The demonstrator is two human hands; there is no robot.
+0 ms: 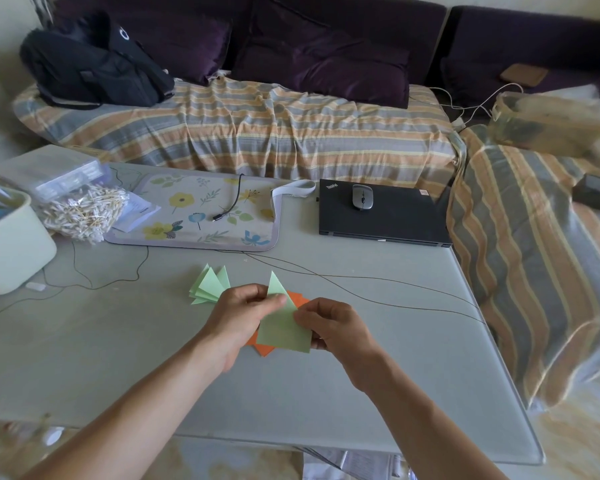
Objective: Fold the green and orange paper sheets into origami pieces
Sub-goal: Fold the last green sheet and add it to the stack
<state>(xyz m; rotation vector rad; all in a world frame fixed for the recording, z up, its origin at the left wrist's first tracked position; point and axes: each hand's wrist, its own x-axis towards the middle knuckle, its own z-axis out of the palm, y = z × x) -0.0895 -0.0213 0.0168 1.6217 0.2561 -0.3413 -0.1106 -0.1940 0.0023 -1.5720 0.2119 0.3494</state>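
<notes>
Above the grey glass table (361,375), a pale green paper sheet (282,329), partly folded with one pointed flap standing up, is pinched by the left hand (245,315) and the right hand (329,325). Orange paper sheets (262,344) lie under it, count unclear. Several folded pale green triangles (211,285) lie beside the left hand.

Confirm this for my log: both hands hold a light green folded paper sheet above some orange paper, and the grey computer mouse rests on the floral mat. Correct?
Not quite. The head view shows the grey computer mouse resting on the closed black laptop, not the floral mat. The rest stands: the left hand and right hand hold the light green folded paper sheet above the orange paper.
</notes>
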